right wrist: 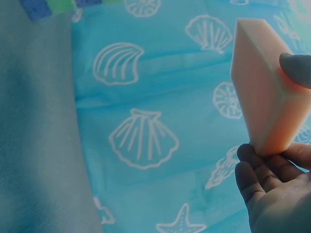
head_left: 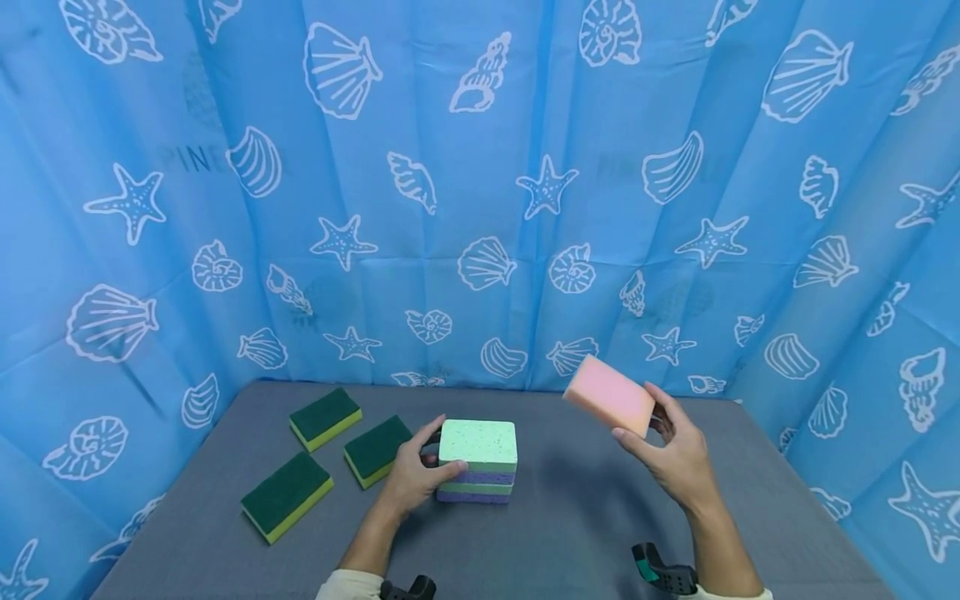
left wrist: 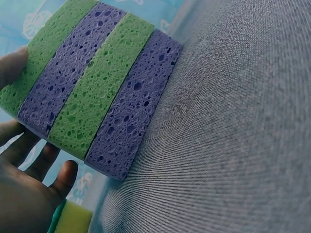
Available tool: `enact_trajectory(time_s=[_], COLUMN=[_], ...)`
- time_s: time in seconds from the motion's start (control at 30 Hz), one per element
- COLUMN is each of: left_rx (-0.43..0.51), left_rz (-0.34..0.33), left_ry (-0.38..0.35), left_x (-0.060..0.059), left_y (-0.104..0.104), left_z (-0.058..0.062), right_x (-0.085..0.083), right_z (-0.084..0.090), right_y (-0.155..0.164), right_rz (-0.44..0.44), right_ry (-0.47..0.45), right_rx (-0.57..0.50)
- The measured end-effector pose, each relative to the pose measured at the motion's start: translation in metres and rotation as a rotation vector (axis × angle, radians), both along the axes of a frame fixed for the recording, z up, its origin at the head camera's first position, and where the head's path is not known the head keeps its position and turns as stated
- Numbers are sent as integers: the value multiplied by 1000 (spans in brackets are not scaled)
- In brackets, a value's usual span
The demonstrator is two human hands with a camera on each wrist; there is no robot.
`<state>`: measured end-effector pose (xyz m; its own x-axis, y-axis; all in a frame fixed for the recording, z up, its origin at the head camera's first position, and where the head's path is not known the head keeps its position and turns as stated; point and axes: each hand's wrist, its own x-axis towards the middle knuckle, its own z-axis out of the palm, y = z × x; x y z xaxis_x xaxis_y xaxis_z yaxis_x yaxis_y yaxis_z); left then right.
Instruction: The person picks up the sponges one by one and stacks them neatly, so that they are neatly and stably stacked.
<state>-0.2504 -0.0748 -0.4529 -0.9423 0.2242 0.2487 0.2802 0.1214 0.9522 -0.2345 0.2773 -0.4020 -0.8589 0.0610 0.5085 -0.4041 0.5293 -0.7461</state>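
Note:
A stack of sponges (head_left: 477, 442) stands on the grey table, its green and purple layers alternating with green on top. My left hand (head_left: 415, 471) holds the stack at its left side, thumb on the front face; in the left wrist view the lower fingers (left wrist: 43, 160) are spread along the side. To the right, my right hand (head_left: 678, 454) pinches a pink sponge (head_left: 611, 394) at its right end, between thumb and fingers. The pink sponge is tilted and raised off the table. In the right wrist view, the thumb (right wrist: 296, 68) presses one face of it.
Three yellow sponges with dark green scouring tops lie on the left: one at the back (head_left: 325, 417), one (head_left: 378, 450) close to my left hand and one (head_left: 287, 496) nearer the front. A blue curtain (head_left: 480, 208) with white shells encloses the grey table (head_left: 555, 533).

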Motion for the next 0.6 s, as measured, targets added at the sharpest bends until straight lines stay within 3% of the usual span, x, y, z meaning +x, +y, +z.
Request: enact_trajectory(time_s=[0.6], left_rx=[2], left_rz=[5], left_ry=[3], left_x=[-3], left_y=[0], left_z=[-3], right_x=[8], right_z=[23], right_y=[-24], right_rz=[222], right_ry=[112], right_rx=[-58])
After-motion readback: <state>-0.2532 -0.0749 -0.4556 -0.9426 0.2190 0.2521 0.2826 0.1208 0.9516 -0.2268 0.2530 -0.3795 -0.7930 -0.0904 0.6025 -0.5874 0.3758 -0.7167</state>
